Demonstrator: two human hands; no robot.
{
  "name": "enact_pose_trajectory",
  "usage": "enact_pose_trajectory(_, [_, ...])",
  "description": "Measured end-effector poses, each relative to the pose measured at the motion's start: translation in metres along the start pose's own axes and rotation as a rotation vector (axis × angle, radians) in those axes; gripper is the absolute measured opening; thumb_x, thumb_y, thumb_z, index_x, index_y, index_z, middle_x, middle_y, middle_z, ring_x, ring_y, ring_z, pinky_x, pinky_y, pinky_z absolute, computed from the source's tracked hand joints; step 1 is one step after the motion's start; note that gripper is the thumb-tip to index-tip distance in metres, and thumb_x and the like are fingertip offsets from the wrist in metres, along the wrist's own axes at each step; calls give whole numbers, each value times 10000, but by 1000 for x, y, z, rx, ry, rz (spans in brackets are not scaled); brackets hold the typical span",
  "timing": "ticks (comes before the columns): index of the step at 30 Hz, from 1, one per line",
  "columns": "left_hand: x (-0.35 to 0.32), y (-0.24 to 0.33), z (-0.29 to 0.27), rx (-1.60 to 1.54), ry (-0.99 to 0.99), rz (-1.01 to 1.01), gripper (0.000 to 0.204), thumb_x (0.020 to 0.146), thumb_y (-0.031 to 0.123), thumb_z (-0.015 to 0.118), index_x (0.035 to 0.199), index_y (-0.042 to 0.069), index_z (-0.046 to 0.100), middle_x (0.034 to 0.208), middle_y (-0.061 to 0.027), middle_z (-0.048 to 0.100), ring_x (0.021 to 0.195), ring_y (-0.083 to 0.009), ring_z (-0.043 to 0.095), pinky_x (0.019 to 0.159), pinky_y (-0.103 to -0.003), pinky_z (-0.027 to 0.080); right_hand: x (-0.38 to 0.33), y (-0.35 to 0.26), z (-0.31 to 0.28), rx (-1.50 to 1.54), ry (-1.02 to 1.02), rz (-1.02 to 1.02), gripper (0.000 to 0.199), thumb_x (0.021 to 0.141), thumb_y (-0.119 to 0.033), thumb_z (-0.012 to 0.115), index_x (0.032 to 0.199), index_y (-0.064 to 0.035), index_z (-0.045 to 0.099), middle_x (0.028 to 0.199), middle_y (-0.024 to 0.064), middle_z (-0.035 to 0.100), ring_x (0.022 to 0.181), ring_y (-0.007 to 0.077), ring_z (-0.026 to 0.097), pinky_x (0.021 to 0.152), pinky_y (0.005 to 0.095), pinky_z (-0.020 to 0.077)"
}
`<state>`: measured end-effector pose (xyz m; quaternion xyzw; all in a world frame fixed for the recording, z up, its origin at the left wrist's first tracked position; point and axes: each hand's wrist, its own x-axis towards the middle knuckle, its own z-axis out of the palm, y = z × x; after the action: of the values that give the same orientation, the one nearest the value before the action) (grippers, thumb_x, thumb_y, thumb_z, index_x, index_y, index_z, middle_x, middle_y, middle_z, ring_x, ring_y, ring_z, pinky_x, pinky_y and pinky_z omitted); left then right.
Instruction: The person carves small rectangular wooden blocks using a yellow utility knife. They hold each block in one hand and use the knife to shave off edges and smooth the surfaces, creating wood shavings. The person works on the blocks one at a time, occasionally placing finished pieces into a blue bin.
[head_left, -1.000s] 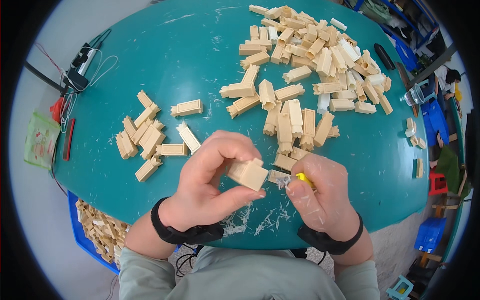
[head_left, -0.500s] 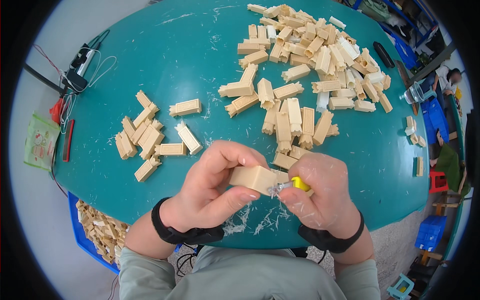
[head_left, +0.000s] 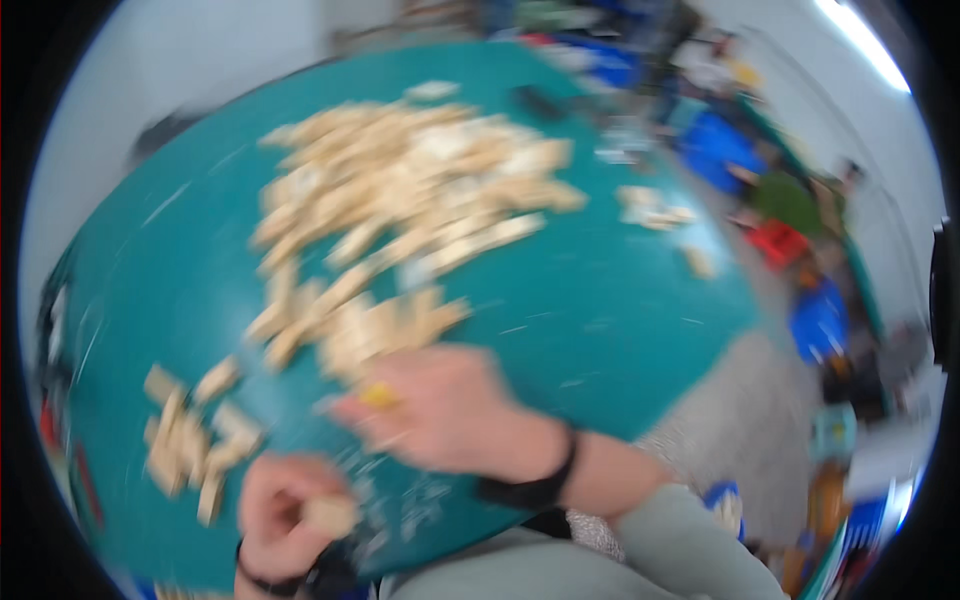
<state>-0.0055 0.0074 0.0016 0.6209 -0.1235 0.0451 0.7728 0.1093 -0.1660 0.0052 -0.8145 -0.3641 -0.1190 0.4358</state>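
The whole view is smeared by motion. My left hand (head_left: 268, 510), low at the left by the table's near edge, is closed on a beige plastic block (head_left: 331, 516), whose end shows past the fingers. Further right and higher, my right hand (head_left: 455, 410) is wrapped round a small yellow-handled knife (head_left: 379, 396); its tip points left, apart from the block. Pale shavings (head_left: 410, 505) lie on the green table (head_left: 580, 330) between and below the hands. Just beyond the right hand, several similar blocks (head_left: 365, 330) lie close together.
A large heap of beige and whitish blocks (head_left: 400, 190) covers the table's far middle. A smaller group (head_left: 185, 440) lies left of my left hand. A few pieces (head_left: 650, 208) sit near the right edge. Beyond are people, a red stool (head_left: 778, 243) and blue bins (head_left: 820, 320).
The view has swung to the right, with the table shifting left and turning. The knife has come away from the block; my hands have moved apart, each still holding its thing.
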Motion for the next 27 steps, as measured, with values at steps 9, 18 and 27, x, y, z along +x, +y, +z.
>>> enact_pose_trajectory(9, [12,-9,-4,125,135,-84,313,900,221,520,1117,4,452,897,-75,506,780,-166,479,702,-316,410,-12,5,-5,210,-185,195,400,902,-388,468,711,-37,487,612,117,514,572,330,533,504,401,404])
enact_pose_trajectory(18, [15,-4,7,0,113,-101,318,885,186,569,1116,-7,467,1039,-130,559,866,-225,561,819,-388,455,-14,5,-10,248,-217,217,410,899,-402,462,725,-32,483,631,141,519,590,343,537,527,411,409])
enact_pose_trajectory(27, [19,-19,-2,84,287,50,376,694,-69,648,1000,62,473,964,-100,574,910,-201,568,783,-311,455,-13,-3,-3,158,-171,165,284,832,-317,614,752,-47,570,644,134,545,570,319,543,496,362,424])
